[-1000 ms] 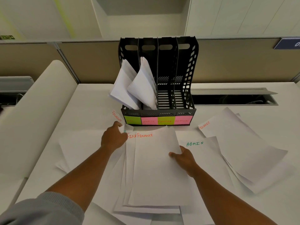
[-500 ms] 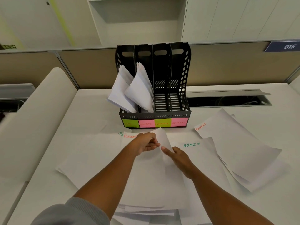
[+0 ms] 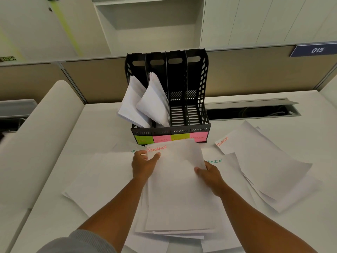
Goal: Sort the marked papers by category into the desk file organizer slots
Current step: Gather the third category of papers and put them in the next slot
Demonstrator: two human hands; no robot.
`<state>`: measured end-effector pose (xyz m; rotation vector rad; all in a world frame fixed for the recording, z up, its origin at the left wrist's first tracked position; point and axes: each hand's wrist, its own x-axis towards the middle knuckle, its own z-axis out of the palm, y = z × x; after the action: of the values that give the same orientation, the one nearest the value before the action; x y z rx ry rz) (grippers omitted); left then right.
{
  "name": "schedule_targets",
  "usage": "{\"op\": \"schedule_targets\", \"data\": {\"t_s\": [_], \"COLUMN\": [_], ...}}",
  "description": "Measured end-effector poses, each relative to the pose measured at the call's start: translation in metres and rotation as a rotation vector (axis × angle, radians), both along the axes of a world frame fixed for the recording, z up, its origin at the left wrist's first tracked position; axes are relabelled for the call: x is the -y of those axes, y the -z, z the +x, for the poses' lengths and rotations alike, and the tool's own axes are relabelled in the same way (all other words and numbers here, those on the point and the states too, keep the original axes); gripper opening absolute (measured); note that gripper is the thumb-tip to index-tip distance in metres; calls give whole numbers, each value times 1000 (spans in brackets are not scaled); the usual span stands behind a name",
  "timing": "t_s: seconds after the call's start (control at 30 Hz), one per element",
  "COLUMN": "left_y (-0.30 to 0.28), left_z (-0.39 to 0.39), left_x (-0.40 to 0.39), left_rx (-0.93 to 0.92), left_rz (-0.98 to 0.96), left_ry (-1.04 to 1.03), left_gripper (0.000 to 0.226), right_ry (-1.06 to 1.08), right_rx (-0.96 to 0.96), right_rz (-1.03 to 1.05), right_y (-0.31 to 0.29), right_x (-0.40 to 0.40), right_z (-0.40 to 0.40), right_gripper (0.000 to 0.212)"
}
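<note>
Both hands now hold one stack of papers (image 3: 178,189) just in front of the file organizer (image 3: 169,99); a second ago the left hand (image 3: 143,166) was reaching toward a loose sheet left of the organizer's front, and the right hand (image 3: 209,173) only rested on the pile. We see the left grip pinching the stack's top-left corner beside the red word "FINANCE", thumb on top; the right grip pinches the stack's right edge. We judge that the Finance sheets are gathered and ready to go into a slot. The organizer's two left slots already carry papers, and its two right slots show only bare black slats. Coloured labels (image 3: 170,139) run along its front; their writing is too faint to read. More sheets (image 3: 264,161) lie on the white tabletop (image 3: 102,125) to the organizer's right, one marked Finance, another partly showing green letters. Behind the organizer stand a beige partition (image 3: 255,73) and a blue sign reading 015 (image 3: 316,50).
</note>
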<state>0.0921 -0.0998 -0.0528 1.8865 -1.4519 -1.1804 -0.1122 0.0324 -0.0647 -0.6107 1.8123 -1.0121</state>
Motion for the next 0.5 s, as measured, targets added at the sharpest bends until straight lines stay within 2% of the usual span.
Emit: {"op": "schedule_targets", "data": {"t_s": [0.1,0.23,0.3,0.37,0.5], "left_y": [2,1,3,5,8], "left_z": [8,11,7,1,-11], "left_x": [-1,-6,-11,-14,-21], "left_rx": [31,-358,-332,-265,-206], "left_rz": [42,360,403,366,358], "left_ry": [-24,183,299,322,384], "left_gripper": [79,66,57,51,48], "right_ry": [91,166,192,229,363], "right_rx": [61,134,154,123,-183], "right_rz": [-10,-38,-53,-54,-22], "right_y": [-5,-5,-3,0,5], "right_x": [0,-3,-5,-6,-10], "right_z": [-7,-10,-11,-14,-27], "right_gripper": [21,15,18,27,37]}}
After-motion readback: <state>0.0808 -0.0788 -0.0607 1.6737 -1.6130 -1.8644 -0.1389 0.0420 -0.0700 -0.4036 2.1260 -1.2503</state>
